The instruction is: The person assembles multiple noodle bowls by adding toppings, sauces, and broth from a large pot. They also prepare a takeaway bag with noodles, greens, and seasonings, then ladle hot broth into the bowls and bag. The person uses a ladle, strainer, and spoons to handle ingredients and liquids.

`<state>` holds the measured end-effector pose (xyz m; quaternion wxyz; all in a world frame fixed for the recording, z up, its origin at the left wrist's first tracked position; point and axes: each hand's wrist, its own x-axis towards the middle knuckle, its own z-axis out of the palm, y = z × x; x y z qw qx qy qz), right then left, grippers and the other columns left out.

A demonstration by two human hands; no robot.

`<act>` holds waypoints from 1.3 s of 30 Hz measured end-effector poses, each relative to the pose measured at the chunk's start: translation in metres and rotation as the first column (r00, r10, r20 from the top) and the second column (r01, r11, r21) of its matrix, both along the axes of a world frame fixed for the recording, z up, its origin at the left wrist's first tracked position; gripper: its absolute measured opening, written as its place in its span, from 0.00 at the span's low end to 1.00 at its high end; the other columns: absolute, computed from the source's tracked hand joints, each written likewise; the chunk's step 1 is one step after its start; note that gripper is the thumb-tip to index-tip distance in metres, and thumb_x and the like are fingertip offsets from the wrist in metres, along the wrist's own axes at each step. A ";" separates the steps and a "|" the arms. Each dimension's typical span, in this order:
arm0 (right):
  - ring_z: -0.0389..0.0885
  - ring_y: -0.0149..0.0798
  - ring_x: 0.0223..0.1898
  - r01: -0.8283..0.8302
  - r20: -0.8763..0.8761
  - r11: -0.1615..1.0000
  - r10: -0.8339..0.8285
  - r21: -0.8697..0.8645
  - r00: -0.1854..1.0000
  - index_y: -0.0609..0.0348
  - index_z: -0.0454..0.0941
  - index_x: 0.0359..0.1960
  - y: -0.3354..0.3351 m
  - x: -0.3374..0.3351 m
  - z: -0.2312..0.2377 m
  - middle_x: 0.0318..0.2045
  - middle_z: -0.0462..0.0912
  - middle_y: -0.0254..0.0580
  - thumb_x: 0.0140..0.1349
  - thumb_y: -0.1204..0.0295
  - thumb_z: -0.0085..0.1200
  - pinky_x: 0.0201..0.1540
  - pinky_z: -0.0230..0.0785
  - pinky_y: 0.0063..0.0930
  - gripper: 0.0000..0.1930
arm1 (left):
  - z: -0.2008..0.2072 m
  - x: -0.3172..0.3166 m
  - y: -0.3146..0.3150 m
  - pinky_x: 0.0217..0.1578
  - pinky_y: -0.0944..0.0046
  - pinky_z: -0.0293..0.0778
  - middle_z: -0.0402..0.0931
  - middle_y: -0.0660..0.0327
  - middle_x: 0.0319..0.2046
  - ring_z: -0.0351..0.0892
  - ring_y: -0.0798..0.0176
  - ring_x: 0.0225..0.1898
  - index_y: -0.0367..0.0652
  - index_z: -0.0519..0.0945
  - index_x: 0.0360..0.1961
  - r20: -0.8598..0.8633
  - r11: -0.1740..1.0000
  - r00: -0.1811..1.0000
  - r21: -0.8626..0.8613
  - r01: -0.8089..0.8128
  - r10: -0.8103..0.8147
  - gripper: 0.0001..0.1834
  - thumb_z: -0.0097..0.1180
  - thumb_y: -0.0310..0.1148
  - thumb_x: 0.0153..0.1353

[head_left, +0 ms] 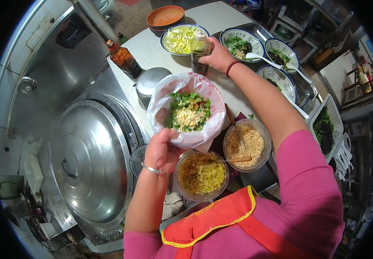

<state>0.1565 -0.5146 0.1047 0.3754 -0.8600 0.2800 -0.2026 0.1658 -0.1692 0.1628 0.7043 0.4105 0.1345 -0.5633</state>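
Note:
My left hand (162, 151) is closed on the near rim of a bowl lined with a white plastic bag (156, 101). Inside lie chopped greens (186, 100) with pale minced bits and some brown sauce on top. Beyond it, my right hand (216, 57) grips a bottle with a pale cap (199, 52) and dark lower part, upright over the white table. Just behind that bottle sits a patterned bowl (165, 43) of yellow-green shreds. Below the lined bowl are a tub of chopped yellow pickles (201, 172) and a tub of tan crumbs (247, 144) with a wooden-handled spoon.
A large lidded steel pot (89, 159) fills the left. On the white table (152, 56) stand an amber bottle (124, 58), an upturned metal pot (152, 82) and stacked orange bowls (165, 16). At right are several bowls of greens (242, 43) with white spoons, and a basket (333, 118).

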 end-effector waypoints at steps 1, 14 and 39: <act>0.79 0.49 0.50 0.003 0.001 1.000 -0.003 0.013 1.000 0.59 0.66 0.57 -0.006 -0.001 0.000 0.47 0.79 0.54 0.41 0.65 0.68 0.55 0.70 0.35 0.38 | -0.003 -0.001 -0.007 0.57 0.39 0.69 0.71 0.49 0.55 0.73 0.47 0.55 0.36 0.63 0.59 0.016 1.000 1.000 0.011 -0.002 0.001 0.26 0.49 0.28 0.59; 0.79 0.56 0.46 0.049 -0.141 0.963 -0.089 -0.266 0.986 0.60 0.80 0.43 -0.008 -0.061 0.033 0.41 0.81 0.59 0.50 0.68 0.53 0.50 0.71 0.44 0.17 | -0.070 0.004 -0.112 0.50 0.39 0.74 0.72 0.48 0.52 0.75 0.44 0.51 0.34 0.67 0.52 -0.009 0.970 0.995 0.224 0.096 -0.096 0.18 0.46 0.27 0.61; 0.82 0.48 0.35 -0.587 -0.101 0.784 0.612 0.200 0.784 0.63 0.78 0.44 0.312 -0.241 0.124 0.31 0.82 0.49 0.62 0.69 0.52 0.39 0.73 0.37 0.13 | -0.049 0.220 0.349 0.57 0.46 0.66 0.69 0.53 0.58 0.67 0.47 0.60 0.58 0.69 0.61 0.150 -0.161 0.313 0.609 -0.776 -0.938 0.25 0.48 0.46 0.62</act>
